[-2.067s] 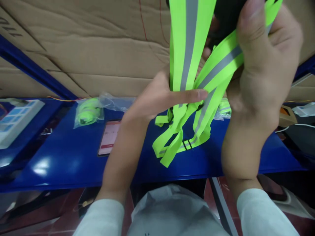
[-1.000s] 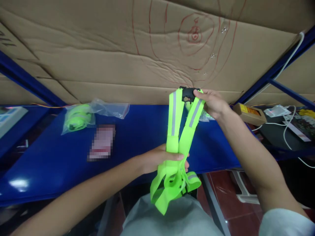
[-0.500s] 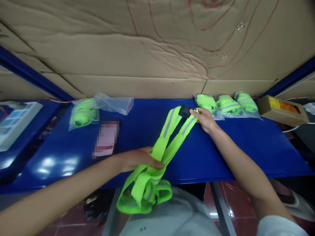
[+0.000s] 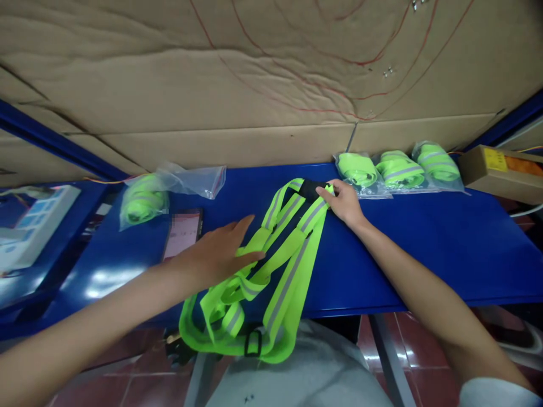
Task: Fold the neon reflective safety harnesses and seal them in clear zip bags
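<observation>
A neon-green reflective strap vest [image 4: 292, 282] with grey stripes lies loosely across the blue table, its lower loops hanging past the front edge toward my lap. A black buckle [image 4: 253, 343] shows on the lowest loop. At the far end, where the straps meet a black patch [image 4: 311, 191], my right hand [image 4: 343, 202] is closed, pinching the vest between thumb and fingers. My left hand [image 4: 227, 249] is over the left-hand straps with thumb and fingers apart; whether it touches them I cannot tell.
Several bagged rolls of green reflective strap sit along the back, one bagged roll [image 4: 146, 198] at left and another [image 4: 358, 169] at right. A phone [image 4: 183, 232] lies beside my left hand. Farther right stands a cardboard box [image 4: 500, 169]; a white device [image 4: 34, 226] is far left.
My left hand has let go of the bunched straps and moved up and left, fingers spreading. The bundle has fallen open into long loops. My right hand keeps its pinch.
</observation>
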### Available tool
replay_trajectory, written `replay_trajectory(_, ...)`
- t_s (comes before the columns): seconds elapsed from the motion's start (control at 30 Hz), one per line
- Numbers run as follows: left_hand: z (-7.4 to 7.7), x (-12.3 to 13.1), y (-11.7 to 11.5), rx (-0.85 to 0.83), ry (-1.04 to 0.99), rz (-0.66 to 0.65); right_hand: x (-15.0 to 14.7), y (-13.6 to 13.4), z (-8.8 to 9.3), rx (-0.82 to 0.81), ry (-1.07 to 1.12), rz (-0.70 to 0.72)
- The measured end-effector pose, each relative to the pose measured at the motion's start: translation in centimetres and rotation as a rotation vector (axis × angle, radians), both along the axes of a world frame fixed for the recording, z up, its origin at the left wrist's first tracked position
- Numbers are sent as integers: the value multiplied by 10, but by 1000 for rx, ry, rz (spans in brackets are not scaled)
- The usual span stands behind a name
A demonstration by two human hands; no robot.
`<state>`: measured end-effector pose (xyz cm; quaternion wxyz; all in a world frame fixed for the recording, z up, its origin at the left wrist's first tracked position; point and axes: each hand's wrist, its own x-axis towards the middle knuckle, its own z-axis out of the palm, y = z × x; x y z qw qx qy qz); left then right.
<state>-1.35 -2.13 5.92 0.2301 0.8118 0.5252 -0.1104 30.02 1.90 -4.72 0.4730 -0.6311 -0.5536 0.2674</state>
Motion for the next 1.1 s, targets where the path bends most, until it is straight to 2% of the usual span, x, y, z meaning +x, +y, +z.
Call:
replay_trajectory(0.07,-11,26,8,179,-196,-82,0,0,1,-16,13,-4)
replay_trajectory(0.13,-27,56,23,342,-294,-95,-1,-1,3,-22,29,1)
replay_trajectory(0.23,-52,92,47,324,-370,-80,-3,-3,6,-24,32,17)
replay_trajectory(0.3,-63,104,53,317,-428,-87,-3,-4,8,-33,-1,-2)
replay_trajectory(0.37,-71,107,49,339,-457,-103,-4,-4,9,-38,-72,-30)
replay_trajectory(0.5,-81,101,27,365,-423,-180,-5,-4,10,-20,-237,-45)
replay_trajectory(0.67,-92,101,4,432,-364,-230,-2,-1,11,-22,-292,7)
replay_trajectory(0.93,-85,106,-10,436,-175,-186,7,6,11,-54,-312,19)
replay_trajectory(1.1,-87,104,-15,439,-157,-206,13,2,16,-59,-458,28)
